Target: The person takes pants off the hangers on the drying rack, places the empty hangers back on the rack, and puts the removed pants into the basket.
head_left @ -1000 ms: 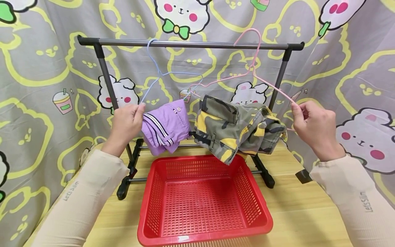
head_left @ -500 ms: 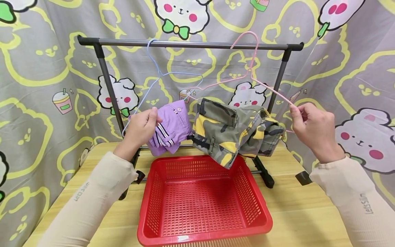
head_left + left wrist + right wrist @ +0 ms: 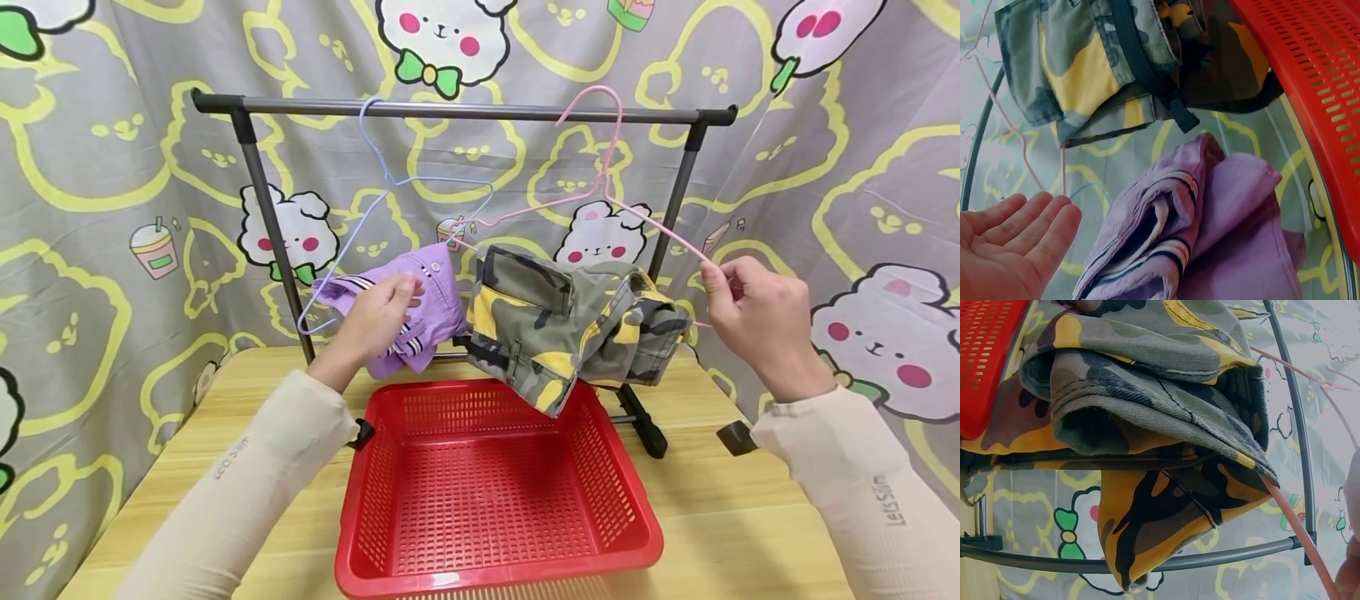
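Left hand (image 3: pixel 378 317): loose, outstretched; in front of purple garment (image 3: pixel 444 310);
Right hand (image 3: pixel 761 312): pinching pink hanger (image 3: pixel 603 179);
Camo garment (image 3: pixel 592 312): draped on pink hanger; between both hands

a pale yellow, wood-grained tabletop (image 3: pixel 720 533) is backed and flanked by a grey fabric curtain (image 3: pixel 517 162) printed with yellow outlines and white cartoon animals; soft shadows are cast rightward.
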Motion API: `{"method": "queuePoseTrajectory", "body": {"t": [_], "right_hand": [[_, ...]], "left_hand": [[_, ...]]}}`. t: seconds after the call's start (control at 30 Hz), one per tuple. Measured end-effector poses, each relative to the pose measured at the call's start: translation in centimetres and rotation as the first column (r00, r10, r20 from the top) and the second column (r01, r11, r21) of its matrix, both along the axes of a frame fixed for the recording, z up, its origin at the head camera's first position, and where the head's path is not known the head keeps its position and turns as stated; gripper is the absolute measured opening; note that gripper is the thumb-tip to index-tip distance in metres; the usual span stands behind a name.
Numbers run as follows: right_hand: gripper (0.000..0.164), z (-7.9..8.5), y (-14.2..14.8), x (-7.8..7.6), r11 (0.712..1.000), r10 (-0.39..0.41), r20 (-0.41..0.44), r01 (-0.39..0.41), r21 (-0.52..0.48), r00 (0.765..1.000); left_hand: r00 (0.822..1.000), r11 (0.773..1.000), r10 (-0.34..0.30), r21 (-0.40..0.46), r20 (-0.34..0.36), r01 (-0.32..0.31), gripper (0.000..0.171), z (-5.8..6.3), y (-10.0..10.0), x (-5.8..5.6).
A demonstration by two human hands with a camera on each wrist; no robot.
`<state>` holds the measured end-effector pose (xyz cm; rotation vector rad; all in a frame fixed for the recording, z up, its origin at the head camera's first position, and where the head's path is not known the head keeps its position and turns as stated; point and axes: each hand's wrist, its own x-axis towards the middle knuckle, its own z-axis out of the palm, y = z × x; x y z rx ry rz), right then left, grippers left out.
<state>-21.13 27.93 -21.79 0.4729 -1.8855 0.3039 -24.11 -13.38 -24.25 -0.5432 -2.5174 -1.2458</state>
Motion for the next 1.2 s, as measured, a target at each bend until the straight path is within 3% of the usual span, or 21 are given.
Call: {"method": "queuePoseTrajectory", "body": {"t": [0.1,0.33,0.7,0.97,1.2], "right_hand": [[0.015,-0.1,0.2,0.1,1.000,-0.002,0.001,0.002,0.013,1.000],[0.014,-0.4,0.3,0.1,0.999,0.008,-0.005,-0.008,0.033,1.000],[0.014,-0.9,0.5,-0.3,0.999,0.033,-0.029,-0.032,0.032,0.999],[0.015,-1.1,0.1,-0.3,0.998,0.059,-0.022,-0.058,0.026,0.998],[0.015,-1.3,0.2,-0.4,0.996,0.067,-0.021,-0.066,0.052,0.998]], "left_hand": [[1.000,1.000,-0.008,-0.023,-0.017,0.007,0.049,-0.3,0.5,-0.4],[0.996,0.991,0.047,-0.119,-0.077,-0.056,0.043,-0.7,1.8,-1.0],[0.999,0.992,0.027,-0.122,0.034,-0.023,0.063,-1.0,3.2,-2.1],[0.993,0.997,0.058,-0.058,0.104,-0.052,0.062,-1.5,4.5,-3.5],[0.992,0.999,0.033,-0.024,0.124,-0.030,0.063,-2.2,5.4,-4.4]]}}
